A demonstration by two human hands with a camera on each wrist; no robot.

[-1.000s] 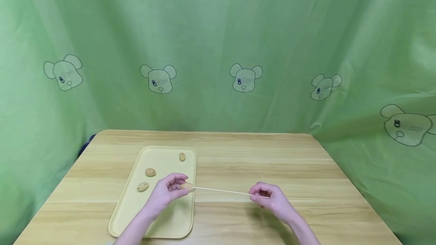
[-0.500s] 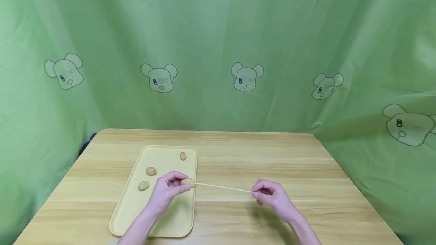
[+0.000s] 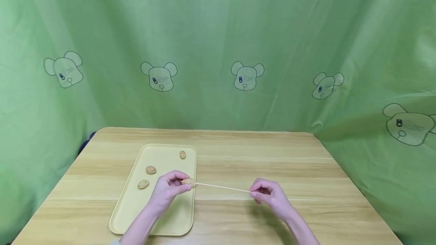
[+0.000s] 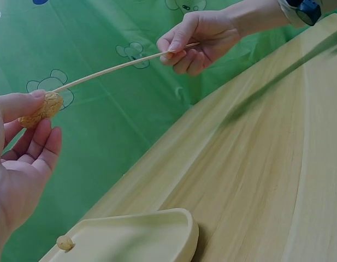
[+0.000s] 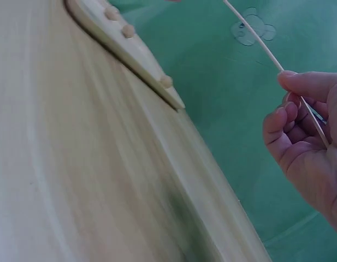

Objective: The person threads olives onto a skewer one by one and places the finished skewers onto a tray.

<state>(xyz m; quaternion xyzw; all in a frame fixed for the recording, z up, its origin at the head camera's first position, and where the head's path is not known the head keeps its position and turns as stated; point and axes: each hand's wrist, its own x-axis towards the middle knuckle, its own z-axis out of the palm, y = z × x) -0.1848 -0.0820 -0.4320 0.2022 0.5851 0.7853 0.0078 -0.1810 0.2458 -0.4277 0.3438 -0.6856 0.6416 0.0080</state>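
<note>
In the head view my left hand [image 3: 164, 194] pinches a wrinkled tan walnut [image 3: 189, 183] between thumb and fingers, above the right side of the tray. A thin wooden skewer [image 3: 221, 187] runs from the walnut's right end across to my right hand [image 3: 272, 195], which grips it near its other end. The left wrist view has the skewer's tip right at the walnut [image 4: 43, 110], beside the left thumb, and the stick bows slightly. From the right wrist view, the skewer [image 5: 261, 45] passes between right thumb and fingers, its tail lying across the palm.
A cream tray [image 3: 127, 207] lies on the left of the wooden table [image 3: 272, 154]. Three other nuts rest in it: one [image 3: 182, 154] at the back right, one [image 3: 151, 170] left of centre and one [image 3: 143, 184] below that. A green curtain [image 3: 204, 29] surrounds the table.
My left hand and the walnut have shifted slightly up and right. My right hand has risen a little, still gripping the skewer. The nuts in the tray keep their places.
</note>
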